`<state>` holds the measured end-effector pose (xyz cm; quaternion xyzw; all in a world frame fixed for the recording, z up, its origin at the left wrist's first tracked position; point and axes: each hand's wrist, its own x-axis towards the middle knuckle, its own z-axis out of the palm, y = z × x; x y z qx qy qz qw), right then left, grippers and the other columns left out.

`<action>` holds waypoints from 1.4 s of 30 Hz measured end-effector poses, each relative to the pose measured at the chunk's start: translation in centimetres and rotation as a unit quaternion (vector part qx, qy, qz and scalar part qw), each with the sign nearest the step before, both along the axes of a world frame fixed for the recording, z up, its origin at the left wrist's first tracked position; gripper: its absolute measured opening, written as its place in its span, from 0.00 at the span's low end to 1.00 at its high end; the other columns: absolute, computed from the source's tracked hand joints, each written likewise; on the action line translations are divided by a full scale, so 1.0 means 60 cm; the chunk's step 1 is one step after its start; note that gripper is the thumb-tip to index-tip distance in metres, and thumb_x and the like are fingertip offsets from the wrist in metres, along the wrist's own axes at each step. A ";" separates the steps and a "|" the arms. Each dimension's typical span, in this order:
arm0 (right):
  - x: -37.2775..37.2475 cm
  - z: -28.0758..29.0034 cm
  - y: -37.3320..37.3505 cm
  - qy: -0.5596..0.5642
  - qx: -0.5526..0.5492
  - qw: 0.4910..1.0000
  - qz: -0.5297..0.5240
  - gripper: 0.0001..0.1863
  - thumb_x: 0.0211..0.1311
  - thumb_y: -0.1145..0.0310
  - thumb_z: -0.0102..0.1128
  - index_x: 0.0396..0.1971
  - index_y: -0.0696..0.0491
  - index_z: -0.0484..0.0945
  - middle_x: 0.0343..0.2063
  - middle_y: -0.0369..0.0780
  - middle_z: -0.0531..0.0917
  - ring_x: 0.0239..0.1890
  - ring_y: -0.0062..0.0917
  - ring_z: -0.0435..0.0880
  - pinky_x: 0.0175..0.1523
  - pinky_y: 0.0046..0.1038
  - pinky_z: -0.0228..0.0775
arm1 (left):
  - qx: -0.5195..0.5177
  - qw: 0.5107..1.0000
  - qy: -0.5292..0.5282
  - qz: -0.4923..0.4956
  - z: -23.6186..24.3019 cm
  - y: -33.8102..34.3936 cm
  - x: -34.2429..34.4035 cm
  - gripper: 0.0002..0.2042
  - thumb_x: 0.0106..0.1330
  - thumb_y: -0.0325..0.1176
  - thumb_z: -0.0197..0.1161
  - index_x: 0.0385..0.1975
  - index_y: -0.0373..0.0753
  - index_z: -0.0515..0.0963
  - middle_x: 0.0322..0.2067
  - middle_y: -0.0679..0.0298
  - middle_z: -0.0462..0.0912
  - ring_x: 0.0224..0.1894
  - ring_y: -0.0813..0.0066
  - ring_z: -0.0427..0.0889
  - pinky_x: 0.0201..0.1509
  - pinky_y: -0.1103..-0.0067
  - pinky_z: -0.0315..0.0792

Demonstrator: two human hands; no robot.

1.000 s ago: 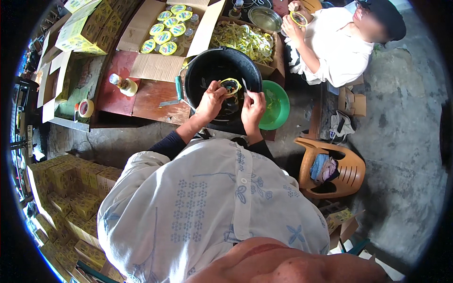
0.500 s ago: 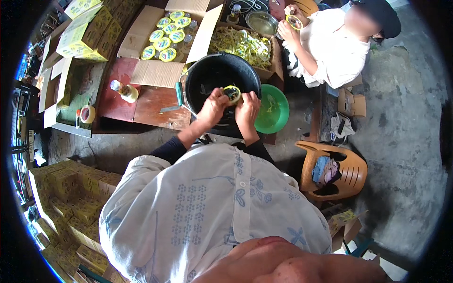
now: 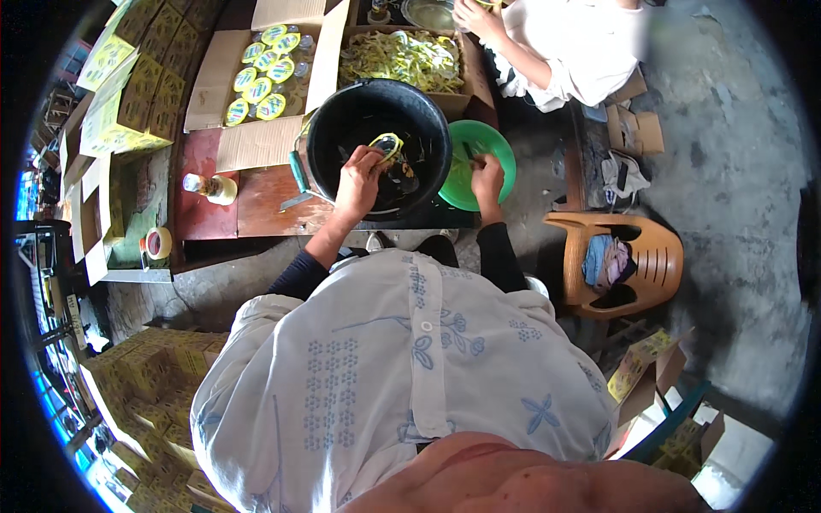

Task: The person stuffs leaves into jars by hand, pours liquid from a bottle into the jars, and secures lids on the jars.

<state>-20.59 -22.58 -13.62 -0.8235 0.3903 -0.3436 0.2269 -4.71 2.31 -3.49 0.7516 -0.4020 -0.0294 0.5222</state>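
My left hand [image 3: 359, 179] is closed on a small cup with a yellow rim [image 3: 389, 147], held tilted over the large black bucket [image 3: 443, 162]. Dark and orange bits show just below the cup, inside the bucket. To the right, my right hand [image 3: 487, 178] is over the green basin [image 3: 506, 175], its fingers pinched together. Something small and dark seems to be at those fingertips, too small to name. Some yellowish scraps lie in the basin.
Behind the bucket are an open carton [image 3: 208, 81] of yellow-lidded cups and a box of yellow-green strips [image 3: 402, 61]. A bottle [image 3: 224, 190], a green-handled blade [image 3: 298, 171] and a tape roll [image 3: 157, 244] lie leftward. Another person's hand [image 3: 481, 21] is far right; an orange chair [image 3: 654, 265] stands nearer.
Both hands were together at the cup over the bucket. My right hand has parted from it and moved right to the basin; the cup in my left hand is now tipped. The view has shifted.
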 end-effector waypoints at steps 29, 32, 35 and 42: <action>0.096 0.196 0.205 -0.036 -0.117 0.953 0.277 0.09 0.50 0.76 0.67 0.32 0.50 0.79 0.26 0.37 0.74 0.33 0.34 0.78 0.43 0.37 0.64 | 0.023 0.998 0.023 0.051 0.004 0.005 -0.015 0.07 0.66 0.27 0.61 0.38 0.30 0.80 0.32 0.46 0.83 0.36 0.47 0.85 0.38 0.66 0.77; 0.099 0.198 0.213 -0.005 -0.146 0.951 0.272 0.10 0.49 0.76 0.66 0.33 0.52 0.79 0.28 0.38 0.74 0.36 0.34 0.78 0.45 0.38 0.63 | 0.026 0.998 0.018 0.051 0.003 0.007 -0.016 0.07 0.66 0.26 0.61 0.38 0.30 0.80 0.31 0.45 0.83 0.36 0.46 0.84 0.37 0.65 0.77; 0.102 0.196 0.223 0.014 -0.172 0.948 0.269 0.10 0.49 0.76 0.64 0.34 0.53 0.78 0.30 0.40 0.74 0.37 0.36 0.78 0.46 0.38 0.63 | 0.039 0.998 0.035 0.045 0.005 0.008 -0.016 0.06 0.66 0.26 0.60 0.37 0.30 0.80 0.31 0.44 0.83 0.35 0.45 0.84 0.37 0.64 0.77; 0.115 0.167 0.223 0.012 -0.167 0.953 0.253 0.09 0.50 0.76 0.64 0.33 0.52 0.78 0.29 0.40 0.74 0.36 0.37 0.78 0.45 0.38 0.63 | 0.058 0.997 0.002 0.050 -0.002 0.009 -0.013 0.05 0.66 0.25 0.59 0.36 0.31 0.79 0.31 0.44 0.83 0.35 0.45 0.84 0.35 0.64 0.77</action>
